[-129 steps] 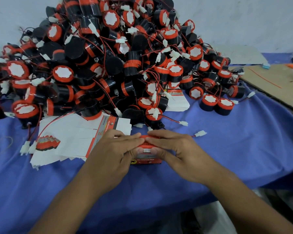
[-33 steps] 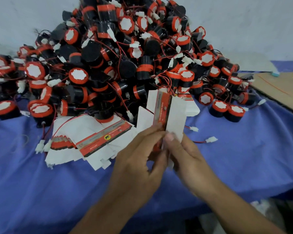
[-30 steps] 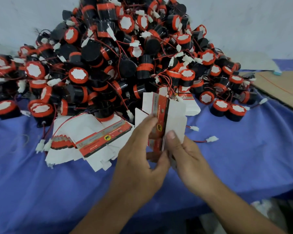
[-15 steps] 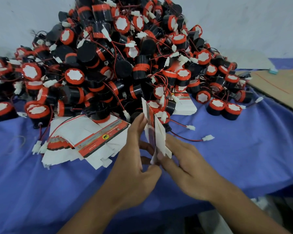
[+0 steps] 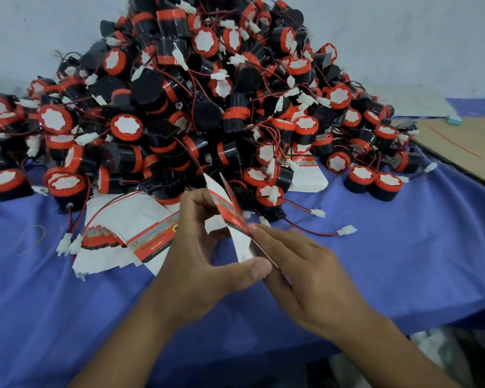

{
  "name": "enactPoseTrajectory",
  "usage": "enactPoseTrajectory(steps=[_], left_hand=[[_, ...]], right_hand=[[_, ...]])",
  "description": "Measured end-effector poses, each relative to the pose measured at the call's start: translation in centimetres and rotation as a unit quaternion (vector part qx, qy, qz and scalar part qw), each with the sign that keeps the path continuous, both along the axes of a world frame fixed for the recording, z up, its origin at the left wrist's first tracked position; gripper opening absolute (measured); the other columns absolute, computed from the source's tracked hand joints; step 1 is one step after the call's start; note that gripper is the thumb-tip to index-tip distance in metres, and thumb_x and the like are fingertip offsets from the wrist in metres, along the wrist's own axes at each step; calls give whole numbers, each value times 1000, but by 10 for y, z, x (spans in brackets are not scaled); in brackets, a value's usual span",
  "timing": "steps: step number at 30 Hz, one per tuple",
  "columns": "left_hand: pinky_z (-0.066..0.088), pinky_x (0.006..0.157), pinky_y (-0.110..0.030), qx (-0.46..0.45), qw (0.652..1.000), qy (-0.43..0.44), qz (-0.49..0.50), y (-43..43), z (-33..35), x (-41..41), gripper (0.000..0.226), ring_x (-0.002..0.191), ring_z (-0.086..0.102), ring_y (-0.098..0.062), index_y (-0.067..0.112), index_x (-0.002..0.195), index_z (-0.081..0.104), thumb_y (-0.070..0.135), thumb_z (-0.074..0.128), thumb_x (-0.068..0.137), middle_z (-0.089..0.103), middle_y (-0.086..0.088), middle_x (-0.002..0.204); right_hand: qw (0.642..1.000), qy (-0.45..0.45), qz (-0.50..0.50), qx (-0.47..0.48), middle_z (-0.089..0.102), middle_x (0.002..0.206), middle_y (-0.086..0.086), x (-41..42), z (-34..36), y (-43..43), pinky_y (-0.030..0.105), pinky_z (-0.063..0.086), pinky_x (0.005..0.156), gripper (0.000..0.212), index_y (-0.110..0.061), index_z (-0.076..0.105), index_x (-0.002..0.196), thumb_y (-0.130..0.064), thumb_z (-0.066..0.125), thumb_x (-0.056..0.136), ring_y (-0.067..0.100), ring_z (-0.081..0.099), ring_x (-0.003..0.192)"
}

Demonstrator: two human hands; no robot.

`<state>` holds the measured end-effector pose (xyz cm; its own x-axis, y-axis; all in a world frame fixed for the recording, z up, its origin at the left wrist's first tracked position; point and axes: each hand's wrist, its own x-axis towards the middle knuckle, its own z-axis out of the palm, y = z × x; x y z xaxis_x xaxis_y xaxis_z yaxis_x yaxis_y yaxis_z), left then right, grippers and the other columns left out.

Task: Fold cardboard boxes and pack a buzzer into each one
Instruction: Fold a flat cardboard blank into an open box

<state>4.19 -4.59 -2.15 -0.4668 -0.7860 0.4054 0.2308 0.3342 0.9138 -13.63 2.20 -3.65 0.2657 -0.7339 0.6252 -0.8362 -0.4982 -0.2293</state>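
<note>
A flat white-and-red cardboard box blank (image 5: 230,217) is held edge-on above the blue cloth, partly opened. My left hand (image 5: 199,264) grips it, fingers curled over its top left side and thumb at its lower corner. My right hand (image 5: 305,267) is on its right side, fingers fairly straight along the lower edge, index tip touching the red panel. Behind stands a big heap of black-and-red buzzers (image 5: 207,102) with red wires and white plugs. A stack of flat box blanks (image 5: 123,228) lies to the left of my hands.
A blue cloth (image 5: 403,261) covers the table, whose front edge runs below my forearms. Two buzzers (image 5: 373,183) stand apart at the heap's right. A brown cardboard sheet (image 5: 465,147) lies at the far right. A second small stack of blanks (image 5: 308,177) sits under the heap's front.
The folded red box that both hands pressed on the cloth is gone from view. A fresh flat blank, held upright and facing me, has been turned edge-on, lowered and spread open between my hands.
</note>
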Motion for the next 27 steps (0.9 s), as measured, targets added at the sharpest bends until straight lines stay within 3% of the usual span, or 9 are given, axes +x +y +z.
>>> enactPoseTrajectory(steps=[3, 6, 9, 11, 13, 16, 21, 23, 27], left_hand=[[51, 90, -42, 14, 1000, -6, -4, 0, -2, 1, 75, 108, 61, -29, 28, 111, 48, 57, 90, 56, 61, -9, 113], [52, 87, -40, 27, 1000, -9, -14, 2, -1, -2, 75, 101, 63, -32, 24, 113, 45, 55, 89, 60, 63, -11, 107], [53, 80, -27, 32, 999, -24, -36, 3, 2, -2, 70, 93, 66, -16, 23, 118, 45, 51, 84, 69, 68, 3, 101], [51, 73, -17, 45, 997, -39, -52, 4, 2, -3, 66, 83, 65, -4, 18, 121, 43, 43, 80, 73, 67, 15, 89], [51, 71, -16, 73, 993, -61, -67, 5, -1, -5, 59, 80, 64, -1, 25, 120, 44, 41, 76, 72, 65, 19, 85], [52, 77, -21, 118, 987, -74, -82, 7, -10, -11, 36, 90, 64, -5, 43, 97, 55, 37, 73, 67, 66, 17, 91], [53, 96, -42, 144, 984, 16, -105, 10, -17, -17, 61, 124, 59, -26, 38, 120, 58, 12, 64, 66, 64, -3, 129], [53, 95, -37, 139, 983, 34, -113, 10, -17, -18, 67, 127, 57, -26, 38, 124, 58, 9, 62, 63, 63, -3, 131], [54, 85, -31, 142, 980, 66, -125, 8, -18, -20, 68, 117, 64, -24, 39, 120, 62, 10, 64, 58, 69, -1, 120]], right_hand=[[999, -43, -1, -1, 71, 117, 6, 2, -1, -1, 39, 59, 75, 41, -3, 63, 132, -5, 64, 91, 25, 69, 96], [995, -95, -35, 20, 71, 107, -2, -1, 1, -2, 16, 49, 82, 33, -5, 66, 127, -8, 59, 95, 14, 67, 94], [986, -151, -71, 27, 60, 96, -29, 0, 4, -2, 0, 36, 71, 33, -9, 66, 128, -15, 48, 100, -13, 58, 82], [976, -195, -92, 27, 55, 74, -33, 0, 5, -1, 2, 37, 58, 32, -19, 67, 127, -21, 45, 103, -11, 58, 69], [953, -270, -116, 68, 62, 63, -15, -1, 6, -1, 15, 43, 49, 30, -40, 66, 121, -30, 46, 102, 6, 60, 57], [884, -424, -124, 150, 71, 72, -5, -3, 10, -3, 21, 48, 50, 16, -45, 66, 113, -47, 57, 100, 13, 64, 57], [751, -606, -99, 241, 72, 119, -7, -3, 6, -9, 42, 54, 92, 79, -32, 61, 127, -73, 79, 63, 17, 68, 111], [691, -667, -36, 276, 70, 126, 3, 2, 1, -10, 49, 48, 107, 85, -19, 60, 133, -65, 81, 66, 25, 64, 121], [600, -743, 95, 280, 67, 130, 14, 10, 6, -7, 38, 51, 101, 62, -8, 64, 130, -43, 71, 80, 28, 63, 122]])
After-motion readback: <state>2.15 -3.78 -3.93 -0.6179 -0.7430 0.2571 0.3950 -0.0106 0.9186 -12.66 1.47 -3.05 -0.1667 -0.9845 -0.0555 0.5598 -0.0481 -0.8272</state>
